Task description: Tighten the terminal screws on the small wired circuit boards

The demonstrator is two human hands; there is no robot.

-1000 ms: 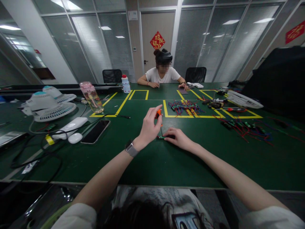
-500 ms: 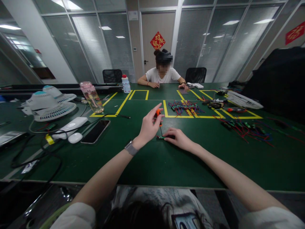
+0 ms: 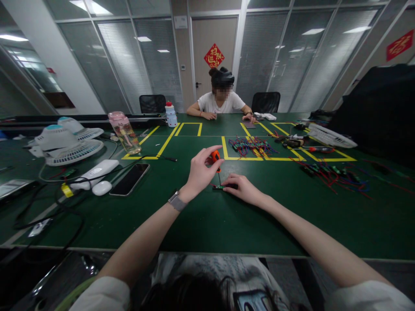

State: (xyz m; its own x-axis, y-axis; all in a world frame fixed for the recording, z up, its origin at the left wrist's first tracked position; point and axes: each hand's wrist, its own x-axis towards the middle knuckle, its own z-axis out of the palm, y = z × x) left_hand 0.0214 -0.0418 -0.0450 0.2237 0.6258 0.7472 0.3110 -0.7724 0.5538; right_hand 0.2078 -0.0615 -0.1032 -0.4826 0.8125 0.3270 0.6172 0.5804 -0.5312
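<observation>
In the head view, my left hand [image 3: 201,169] is closed around the orange and black handle of a screwdriver [image 3: 216,160]. The screwdriver stands nearly upright, and its thin shaft reaches down to a small green circuit board [image 3: 218,187] on the table. My right hand [image 3: 241,188] pinches the board's right end and keeps it against the table top. Part of the board is hidden under my right fingers. The exact spot where the tip meets it is too small to make out.
Beyond my hands lies a bunch of wired circuit boards [image 3: 251,147], with more wired boards [image 3: 337,172] to the right. A phone [image 3: 130,179], white case [image 3: 102,187], pink-lided bottle [image 3: 125,133] and fans [image 3: 71,144] stand left. Across the table [image 3: 207,229] sits a person [image 3: 221,101].
The fingers of my left hand have bent in around the screwdriver handle, having been straighter before. My right hand and the board have stayed in place.
</observation>
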